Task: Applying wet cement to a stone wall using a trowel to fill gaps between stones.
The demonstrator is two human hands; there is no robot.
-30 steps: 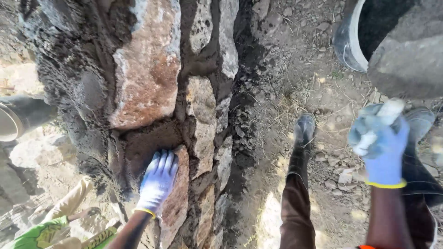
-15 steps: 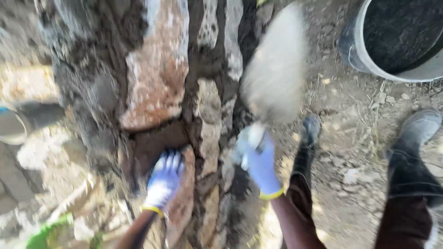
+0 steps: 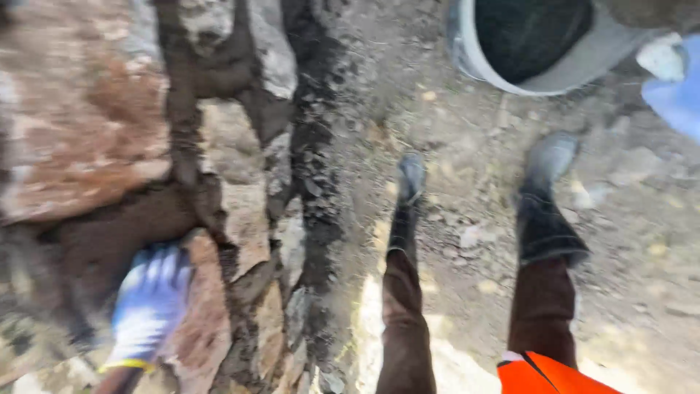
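Down at seven o'clock in the head view, the left hand (image 3: 149, 303), in a blue glove, lies flat with fingers spread on a reddish stone (image 3: 200, 314) of the stone wall (image 3: 87, 138), beside dark wet mortar (image 3: 109, 233). At two o'clock the right hand (image 3: 674, 91) is cut off by the edge near the white bucket (image 3: 539, 76); its grip cannot be told.

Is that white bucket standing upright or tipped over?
Upright: the bucket stands on the dirt ground, its round mouth facing up, dark inside.
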